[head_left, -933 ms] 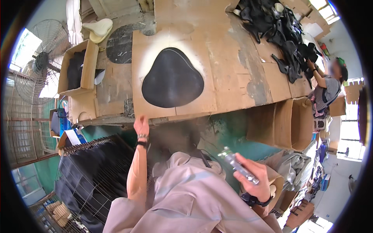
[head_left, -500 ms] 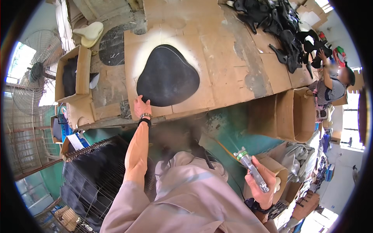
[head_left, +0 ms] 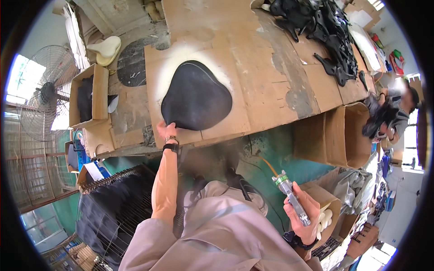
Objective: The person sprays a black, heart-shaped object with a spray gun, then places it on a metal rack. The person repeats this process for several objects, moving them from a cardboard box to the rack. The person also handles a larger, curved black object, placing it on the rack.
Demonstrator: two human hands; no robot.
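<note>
now at the handling step, by the look of it: left hand [head_left: 165, 130] stretched up to the near edge of the black saddle-shaped piece [head_left: 195, 96], fingertips touching or pinching its lower left rim; grip partly closed there, hard to tell whether truly holding or only touching. right hand [head_left: 304, 212] held low and well apart from the worktop, fingers wrapped shut around a slim spray tool [head_left: 292, 199] with a green collar and an orange hose trailing off its tip, nozzle pointing up and away from the piece. black piece lying flat on a cardboard sheet [head_left: 226, 126], ringed by a pale halo of overspray.

judged from this: spraying paused, piece about to be lifted or turned. calls for a firmer pinch on the rim and a clean lift, tool kept aside.

worktop [head_left: 280, 58] of worn, stained cardboard and board. heap of black moulded parts [head_left: 325, 27] at the far right corner. open carton [head_left: 88, 97] holding dark pieces at the left, a cream-coloured saddle shape [head_left: 105, 49] beyond it. big cage fan [head_left: 43, 90] at far left, wire rack [head_left: 122, 203] below the worktop edge, open cardboard boxes [head_left: 343, 135] at the right, another person [head_left: 398, 108] bent over work beyond them.
</note>
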